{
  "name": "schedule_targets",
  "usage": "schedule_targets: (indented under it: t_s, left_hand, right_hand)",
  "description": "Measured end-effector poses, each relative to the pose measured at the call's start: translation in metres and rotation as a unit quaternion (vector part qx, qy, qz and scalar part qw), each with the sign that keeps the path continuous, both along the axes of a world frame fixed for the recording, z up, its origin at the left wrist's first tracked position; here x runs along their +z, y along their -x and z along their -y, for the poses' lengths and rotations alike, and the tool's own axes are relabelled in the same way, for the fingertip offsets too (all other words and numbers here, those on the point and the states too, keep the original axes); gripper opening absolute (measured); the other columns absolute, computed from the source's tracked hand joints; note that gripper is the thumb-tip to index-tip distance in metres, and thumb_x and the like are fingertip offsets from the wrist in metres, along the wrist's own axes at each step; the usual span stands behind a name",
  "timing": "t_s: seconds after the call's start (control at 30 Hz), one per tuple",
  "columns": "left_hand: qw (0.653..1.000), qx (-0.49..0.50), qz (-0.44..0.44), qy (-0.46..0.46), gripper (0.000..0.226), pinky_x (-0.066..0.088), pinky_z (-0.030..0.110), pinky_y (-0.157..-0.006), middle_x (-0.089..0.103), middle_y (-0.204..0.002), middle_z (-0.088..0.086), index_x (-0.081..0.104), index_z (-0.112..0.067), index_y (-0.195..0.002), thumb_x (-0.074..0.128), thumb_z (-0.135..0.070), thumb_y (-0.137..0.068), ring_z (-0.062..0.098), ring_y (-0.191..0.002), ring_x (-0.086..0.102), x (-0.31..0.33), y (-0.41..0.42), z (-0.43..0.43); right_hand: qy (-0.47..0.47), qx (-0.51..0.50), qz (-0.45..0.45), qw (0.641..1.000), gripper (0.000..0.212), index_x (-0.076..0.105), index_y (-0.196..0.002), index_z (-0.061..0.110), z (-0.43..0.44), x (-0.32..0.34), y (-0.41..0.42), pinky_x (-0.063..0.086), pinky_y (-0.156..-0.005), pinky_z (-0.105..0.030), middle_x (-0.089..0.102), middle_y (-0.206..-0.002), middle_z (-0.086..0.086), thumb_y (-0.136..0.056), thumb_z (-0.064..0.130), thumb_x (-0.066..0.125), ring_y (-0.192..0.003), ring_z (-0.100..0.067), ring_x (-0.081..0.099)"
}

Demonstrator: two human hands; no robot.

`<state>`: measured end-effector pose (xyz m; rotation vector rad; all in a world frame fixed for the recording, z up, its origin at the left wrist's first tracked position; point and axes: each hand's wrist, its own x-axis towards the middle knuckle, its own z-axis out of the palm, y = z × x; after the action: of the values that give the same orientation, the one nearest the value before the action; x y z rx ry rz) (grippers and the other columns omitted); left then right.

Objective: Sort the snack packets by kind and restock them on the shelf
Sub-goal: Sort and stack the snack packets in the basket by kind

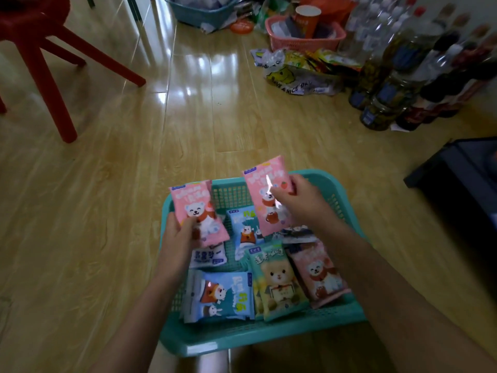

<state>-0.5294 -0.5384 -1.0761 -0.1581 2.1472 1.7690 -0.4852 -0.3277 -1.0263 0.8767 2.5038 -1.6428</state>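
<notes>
- A glossy wooden plank floor [107, 184] fills the room and carries bright patches of reflected light near the top.
- A red chair [40, 49] stands at the upper left, its legs splayed on the planks, well apart from everything else.
- A crowd of drink bottles [416, 63], some clear and some dark, stands at the upper right.
- A dark boxy unit [462, 179] sits at the right edge; too dim to tell what it is.
- A teal basket [242, 337] lies directly in front of the person, between the two forearms, and holds the loose snack packets.
- A crumpled printed plastic bag [295, 74] of bright wrappers lies beside the bottles.
- Behind it sits a pink basket [304, 41] with an orange cup [308, 20] standing in it, and another teal basket [199, 12] further left.
- In the near basket lie a blue packet [226, 294], a green bear packet [279, 281], a pink packet [320, 273], a white packet [208, 255] and a second blue packet [247, 224].
- The left hand [177, 238] grips a pink bear packet [196, 208] above the basket's left rim, thumb pressed across its front.
- The right hand [301, 203] pinches a matching pink packet [269, 195] by its edge, raised over the basket's far side.
</notes>
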Motion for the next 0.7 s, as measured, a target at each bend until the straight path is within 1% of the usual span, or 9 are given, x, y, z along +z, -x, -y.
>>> schedule_targets:
  t_s: [0.07,0.17,0.27,0.3,0.37,0.43,0.57,0.63,0.7]
  left_hand:
    - [0.999,-0.004,0.012,-0.036,0.016,0.050,0.025,-0.059,0.066,-0.093,0.003,0.053,-0.014,-0.108,0.047,-0.014,-0.093,0.015,-0.073,0.062,0.012,-0.011,0.003]
    - [0.996,-0.044,0.057,-0.045,0.017,0.053,0.030,-0.064,0.071,-0.093,0.009,0.059,-0.008,-0.105,0.055,-0.009,-0.089,0.020,-0.073,0.067,0.013,-0.026,0.003]
    - [0.989,-0.087,0.110,-0.046,0.012,0.055,0.028,-0.059,0.074,-0.085,0.007,0.062,-0.010,-0.096,0.060,-0.005,-0.085,0.017,-0.067,0.071,0.011,-0.042,-0.006]
    - [0.985,-0.104,0.126,-0.048,0.012,0.056,0.029,-0.060,0.074,-0.084,0.008,0.062,-0.010,-0.095,0.061,-0.005,-0.085,0.018,-0.067,0.071,0.012,-0.047,-0.011]
    - [0.980,-0.128,0.146,-0.041,0.013,0.057,0.037,-0.073,0.073,-0.089,0.012,0.061,-0.005,-0.098,0.062,-0.005,-0.084,0.023,-0.073,0.070,0.014,-0.054,-0.021]
    - [0.977,-0.140,0.156,-0.039,0.014,0.057,0.036,-0.074,0.072,-0.088,0.014,0.059,0.000,-0.098,0.061,-0.003,-0.084,0.022,-0.071,0.070,0.014,-0.059,-0.031]
    - [0.970,-0.165,0.172,-0.041,0.008,0.055,0.024,-0.056,0.073,-0.074,0.005,0.059,-0.002,-0.091,0.060,0.001,-0.084,0.011,-0.056,0.068,0.014,-0.074,-0.048]
    - [0.968,-0.173,0.176,-0.038,0.008,0.052,0.019,-0.050,0.071,-0.075,0.004,0.058,-0.003,-0.091,0.060,0.001,-0.084,0.009,-0.055,0.067,0.015,-0.084,-0.056]
    - [0.968,-0.182,0.170,-0.022,0.012,0.054,0.024,-0.057,0.069,-0.087,0.009,0.057,-0.004,-0.096,0.062,-0.003,-0.085,0.014,-0.067,0.068,0.013,-0.093,-0.067]
  right_hand:
    - [0.050,-0.004,0.027,0.998,0.013,0.054,-0.100,0.017,-0.025,0.007,-0.034,0.055,-0.081,-0.049,0.065,-0.101,-0.007,-0.089,0.021,0.060,-0.091,-0.026,0.066]
    - [0.012,-0.014,0.114,0.993,0.013,0.054,-0.090,0.019,-0.051,-0.008,-0.082,0.054,-0.084,-0.049,0.068,-0.103,-0.013,-0.084,0.015,0.065,-0.092,-0.028,0.066]
    - [-0.057,0.014,0.188,0.980,0.024,0.056,-0.105,0.009,-0.052,-0.031,-0.112,0.052,-0.083,-0.034,0.067,-0.109,-0.013,-0.084,0.014,0.066,-0.091,-0.020,0.063]
    - [-0.051,0.017,0.197,0.979,0.030,0.054,-0.110,0.006,-0.049,-0.037,-0.116,0.051,-0.081,-0.033,0.066,-0.112,-0.012,-0.084,0.014,0.066,-0.092,-0.020,0.063]
    - [-0.028,0.001,0.195,0.980,0.034,0.052,-0.113,0.007,-0.042,-0.049,-0.121,0.053,-0.082,-0.036,0.066,-0.111,-0.009,-0.084,0.017,0.067,-0.094,-0.022,0.066]
    - [-0.079,-0.011,0.201,0.976,0.033,0.054,-0.106,0.010,-0.037,-0.058,-0.121,0.053,-0.084,-0.039,0.067,-0.107,-0.005,-0.081,0.024,0.070,-0.095,-0.022,0.065]
    - [-0.247,0.009,0.237,0.940,0.040,0.054,-0.100,0.010,-0.029,-0.061,-0.116,0.049,-0.084,-0.035,0.064,-0.108,-0.008,-0.077,0.038,0.071,-0.100,-0.025,0.060]
    - [-0.265,0.020,0.246,0.932,0.046,0.053,-0.106,0.008,-0.031,-0.056,-0.111,0.045,-0.086,-0.035,0.058,-0.114,-0.009,-0.076,0.039,0.071,-0.106,-0.026,0.056]
    - [-0.258,0.023,0.233,0.938,0.041,0.055,-0.103,0.009,-0.038,-0.048,-0.109,0.045,-0.083,-0.033,0.058,-0.111,-0.008,-0.079,0.038,0.069,-0.103,-0.025,0.056]
